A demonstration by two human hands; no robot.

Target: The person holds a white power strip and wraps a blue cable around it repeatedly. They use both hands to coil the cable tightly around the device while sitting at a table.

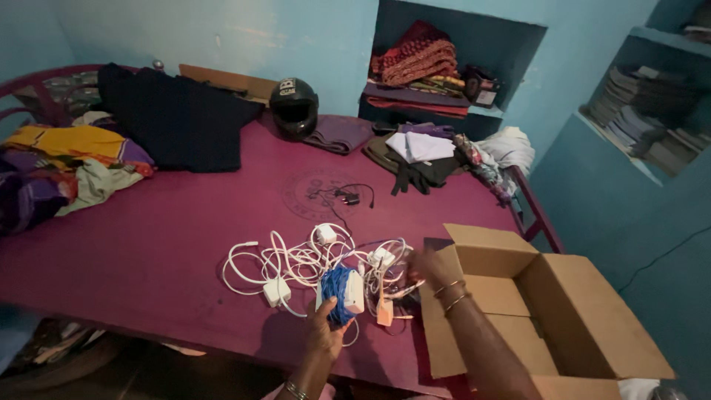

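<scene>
Holding a bundle of blue cable (337, 285) with a white charger block (354, 291) pressed against it, I am keeping my left hand (324, 330) clenched around both, just above the near part of a magenta bed surface (163, 252). My right hand (428, 268) is reaching into a loose tangle of white cables (296, 263) and small white adapters lying on the bed just beyond the bundle; its fingers are curling among the strands, though in this dim view I cannot tell whether they are actually gripping one.

To handle this well, I judge I should be lifting one strand at a time and following it to its plug, since the loops are crossing each other and a hard pull would likely drag the whole heap and tighten the knots. Keeping the blue bundle squeezed seems wise, as its coils look ready to spring loose.

An open cardboard box (585, 311) is sitting just to my right, its near flap (474, 296) lying under my right forearm and its left edge touching the tangle's side. The near edge of the bed is running close below my left hand, so anything dropped there could slide to the floor. Well apart, a small black charger (348, 197) is lying further up the bed, and a black helmet (293, 107) and piles of folded clothes (67, 170) are lining the far side and the left. Between these and the tangle, the purple surface is offering broad room for spreading cables out
</scene>
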